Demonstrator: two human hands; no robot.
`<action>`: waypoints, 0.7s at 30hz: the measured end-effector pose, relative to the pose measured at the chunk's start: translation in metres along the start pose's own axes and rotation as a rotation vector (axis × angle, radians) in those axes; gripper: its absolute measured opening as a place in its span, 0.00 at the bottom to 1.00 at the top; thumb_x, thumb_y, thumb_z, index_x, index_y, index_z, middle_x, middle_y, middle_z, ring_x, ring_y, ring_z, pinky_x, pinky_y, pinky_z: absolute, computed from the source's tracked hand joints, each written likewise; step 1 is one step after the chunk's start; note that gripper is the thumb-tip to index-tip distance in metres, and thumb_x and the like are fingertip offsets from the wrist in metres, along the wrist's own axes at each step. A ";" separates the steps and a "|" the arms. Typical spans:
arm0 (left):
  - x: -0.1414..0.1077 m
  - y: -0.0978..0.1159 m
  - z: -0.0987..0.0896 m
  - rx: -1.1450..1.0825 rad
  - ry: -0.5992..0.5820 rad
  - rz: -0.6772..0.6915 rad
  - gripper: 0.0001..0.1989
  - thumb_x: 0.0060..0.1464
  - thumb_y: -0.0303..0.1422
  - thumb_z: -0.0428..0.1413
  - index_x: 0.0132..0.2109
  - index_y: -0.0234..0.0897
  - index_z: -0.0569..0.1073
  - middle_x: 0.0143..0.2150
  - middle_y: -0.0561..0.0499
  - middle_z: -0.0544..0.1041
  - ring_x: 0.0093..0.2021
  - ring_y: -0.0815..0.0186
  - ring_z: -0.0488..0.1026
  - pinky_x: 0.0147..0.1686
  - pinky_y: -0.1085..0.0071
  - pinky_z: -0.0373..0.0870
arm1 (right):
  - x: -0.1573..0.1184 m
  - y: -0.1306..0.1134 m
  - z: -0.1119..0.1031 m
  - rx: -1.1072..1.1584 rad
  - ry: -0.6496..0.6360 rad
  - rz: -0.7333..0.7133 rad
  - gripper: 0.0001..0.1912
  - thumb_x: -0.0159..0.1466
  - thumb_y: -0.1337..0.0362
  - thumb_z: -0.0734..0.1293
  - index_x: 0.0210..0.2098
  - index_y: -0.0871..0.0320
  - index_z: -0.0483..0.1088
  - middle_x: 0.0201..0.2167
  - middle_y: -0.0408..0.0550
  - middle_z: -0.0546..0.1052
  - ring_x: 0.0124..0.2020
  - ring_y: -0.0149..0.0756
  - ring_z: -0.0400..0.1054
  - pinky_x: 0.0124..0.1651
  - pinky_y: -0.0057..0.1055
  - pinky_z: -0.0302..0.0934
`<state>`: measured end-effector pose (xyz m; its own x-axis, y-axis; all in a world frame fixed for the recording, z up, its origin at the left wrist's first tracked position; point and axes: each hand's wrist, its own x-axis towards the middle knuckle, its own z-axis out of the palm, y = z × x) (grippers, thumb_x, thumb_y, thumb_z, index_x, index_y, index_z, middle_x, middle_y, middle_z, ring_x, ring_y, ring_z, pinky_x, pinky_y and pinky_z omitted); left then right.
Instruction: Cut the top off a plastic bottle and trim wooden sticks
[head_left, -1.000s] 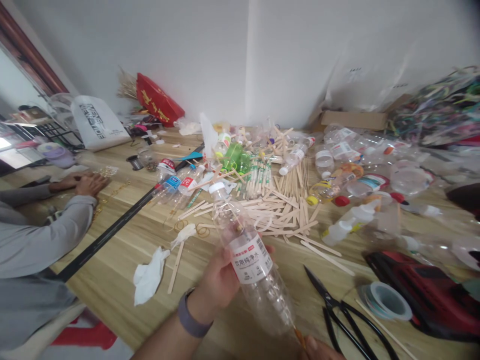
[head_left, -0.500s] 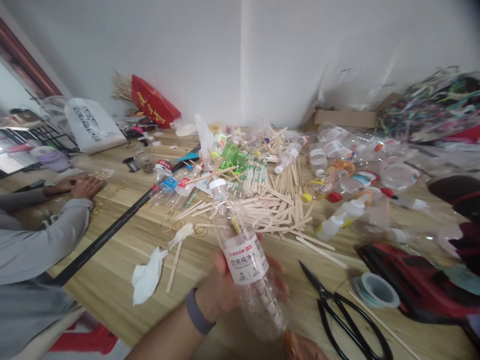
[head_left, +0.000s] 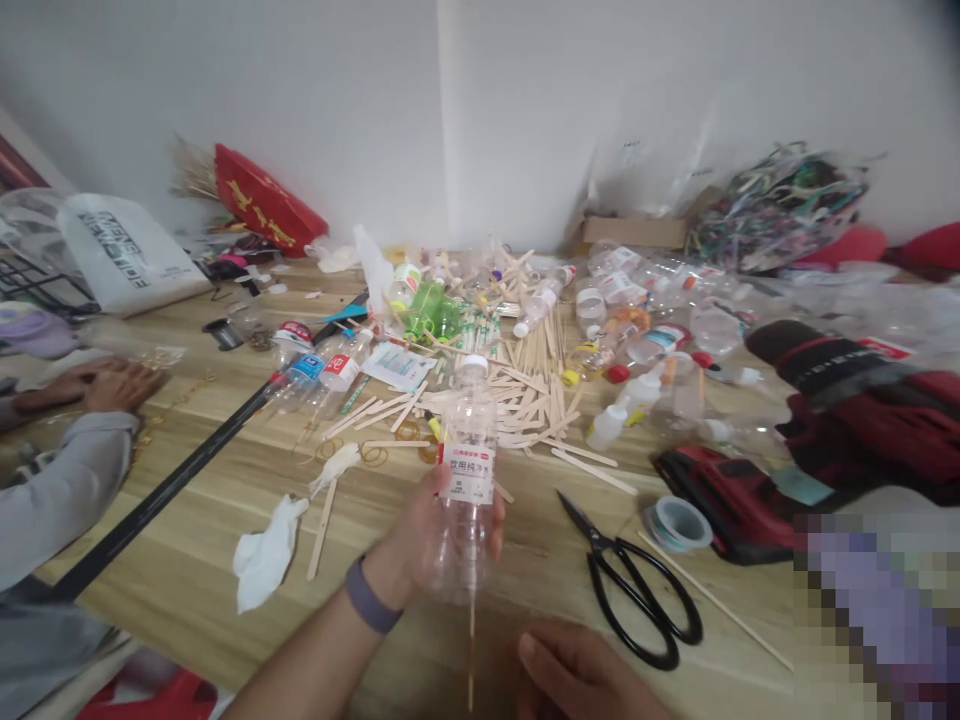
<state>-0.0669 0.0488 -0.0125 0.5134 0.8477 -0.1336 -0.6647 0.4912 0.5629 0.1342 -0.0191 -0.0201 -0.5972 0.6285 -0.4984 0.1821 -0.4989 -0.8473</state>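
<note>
My left hand (head_left: 420,540), with a grey band at the wrist, is closed round a clear plastic water bottle (head_left: 469,520) with a white cap and white label. The bottle stands nearly upright over the table, cap tilted away from me. From its base a thin wooden stick (head_left: 472,650) sticks out towards me. To the right of that stick is my right hand (head_left: 577,670), apart from it, fingers loosely curled and seemingly holding nothing; the frame's lower edge cuts it off. Black-handled scissors (head_left: 630,590) lie just beyond my right hand.
Flat wooden sticks (head_left: 532,400) and clear bottles (head_left: 645,290) crowd the table's back. At right are a tape spool (head_left: 679,525) and a red-black power tool (head_left: 727,500). Crumpled tissue (head_left: 270,550) lies left. Another person's hands (head_left: 112,385) rest beyond a long black strip (head_left: 172,480).
The view has shifted right. The bottle is more upright, and the thin stick below its base now shows clearly. My right hand has moved away from the bottle's base.
</note>
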 end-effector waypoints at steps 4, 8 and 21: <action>-0.005 0.008 -0.001 0.115 0.014 -0.120 0.27 0.49 0.53 0.60 0.42 0.32 0.78 0.32 0.46 0.81 0.25 0.62 0.77 0.24 0.72 0.69 | 0.001 -0.029 -0.019 0.186 0.250 -0.147 0.37 0.49 0.30 0.68 0.38 0.58 0.70 0.25 0.39 0.71 0.16 0.24 0.60 0.17 0.24 0.49; -0.009 0.006 0.002 0.209 0.009 -0.139 0.26 0.48 0.53 0.61 0.40 0.32 0.78 0.32 0.45 0.81 0.26 0.62 0.78 0.26 0.71 0.71 | 0.005 -0.066 -0.029 0.453 0.306 -0.194 0.32 0.50 0.40 0.75 0.41 0.58 0.72 0.25 0.38 0.71 0.17 0.22 0.59 0.17 0.20 0.48; -0.036 0.021 0.038 0.389 0.048 -0.049 0.22 0.44 0.47 0.68 0.41 0.34 0.80 0.32 0.44 0.82 0.32 0.58 0.80 0.35 0.67 0.73 | 0.002 -0.076 -0.026 0.746 0.078 -0.221 0.26 0.46 0.50 0.81 0.26 0.59 0.65 0.20 0.34 0.63 0.17 0.19 0.48 0.17 0.18 0.42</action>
<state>-0.0793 0.0208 0.0349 0.5073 0.8380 -0.2012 -0.3801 0.4271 0.8205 0.1393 0.0351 0.0384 -0.4967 0.7862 -0.3677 -0.5242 -0.6094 -0.5948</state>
